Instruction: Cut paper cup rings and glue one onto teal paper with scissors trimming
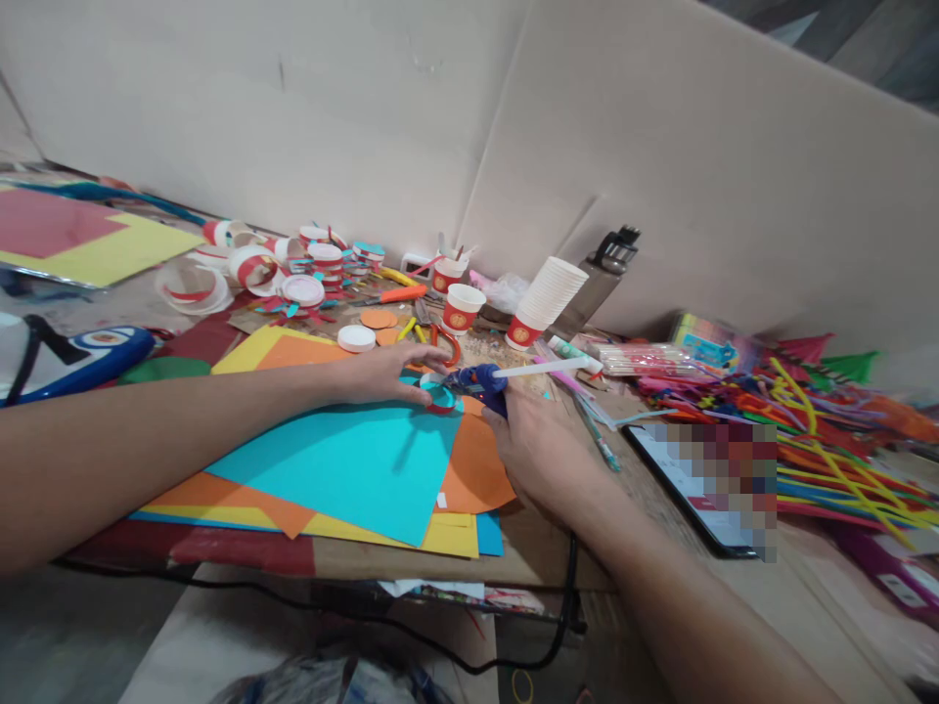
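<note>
My right hand [539, 430] is wrapped round a blue glue gun [480, 381]. A long white glue stick [543, 366] juts from its back, and its nozzle points left. My left hand [388, 374] grips a small red-and-white cut cup piece with turquoise paper [441, 393] on it, close to the nozzle. Fingers and gun partly hide that piece. Below both hands lies a turquoise sheet [344, 464], on top of orange paper [480, 464] and yellow paper [447, 541]. Red-handled scissors [447, 344] rest just beyond my left fingertips.
Several cut cup pieces [253, 269] crowd the back left. Paper cups [462, 310], a tall cup stack [547, 301] and a grey bottle [598, 279] stand at the back. A tablet [690, 489] and coloured pipe cleaners [843, 460] lie right. A black cord [440, 650] hangs along the front edge.
</note>
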A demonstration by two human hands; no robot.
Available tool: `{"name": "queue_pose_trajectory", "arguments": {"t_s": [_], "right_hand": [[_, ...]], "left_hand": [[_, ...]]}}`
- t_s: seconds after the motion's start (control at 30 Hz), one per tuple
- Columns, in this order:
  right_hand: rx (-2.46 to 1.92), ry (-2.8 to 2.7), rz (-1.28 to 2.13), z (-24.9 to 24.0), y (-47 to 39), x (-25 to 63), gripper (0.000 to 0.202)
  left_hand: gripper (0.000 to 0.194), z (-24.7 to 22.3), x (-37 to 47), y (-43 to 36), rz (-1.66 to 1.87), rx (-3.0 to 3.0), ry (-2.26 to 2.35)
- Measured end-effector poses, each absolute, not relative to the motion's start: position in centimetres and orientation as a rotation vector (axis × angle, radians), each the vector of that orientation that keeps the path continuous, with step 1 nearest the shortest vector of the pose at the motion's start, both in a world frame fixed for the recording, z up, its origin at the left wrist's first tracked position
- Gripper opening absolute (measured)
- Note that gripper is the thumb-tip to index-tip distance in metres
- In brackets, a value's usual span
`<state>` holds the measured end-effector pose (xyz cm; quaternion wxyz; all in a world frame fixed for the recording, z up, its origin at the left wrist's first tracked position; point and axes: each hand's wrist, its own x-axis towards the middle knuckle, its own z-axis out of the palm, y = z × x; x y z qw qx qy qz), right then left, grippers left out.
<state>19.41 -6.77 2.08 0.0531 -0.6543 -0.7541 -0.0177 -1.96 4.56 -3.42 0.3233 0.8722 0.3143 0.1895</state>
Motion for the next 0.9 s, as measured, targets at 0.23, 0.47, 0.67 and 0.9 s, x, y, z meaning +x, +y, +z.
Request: {"name": "queue_pose_trajectory", "arguments": {"t_s": [0.23, 0.47, 0.67, 0.9], "right_hand": [[-1.997, -2.290, -0.064, 2.3, -7.1, 19.2, 0.026], [-1.993, -2.291, 0.021, 2.0, -6.5, 18.6, 0.026], [-1.927, -2.325, -0.028, 1.4, -6.0, 18.9, 0.028], [-2.018, -2.293, -0.013, 2.3, -6.6, 18.7, 0.027]], "left_hand": [[0.073, -3.4, -2.0, 4.6, 0.514, 2.331, 0.835], [0.074, -3.3, -1.7, 4.5, 0.502, 2.273, 0.831], [0.069, -3.3, -1.7, 4.5, 0.521, 2.285, 0.813], [0.070, -3.4, -1.8, 4.5, 0.514, 2.300, 0.793]]}}
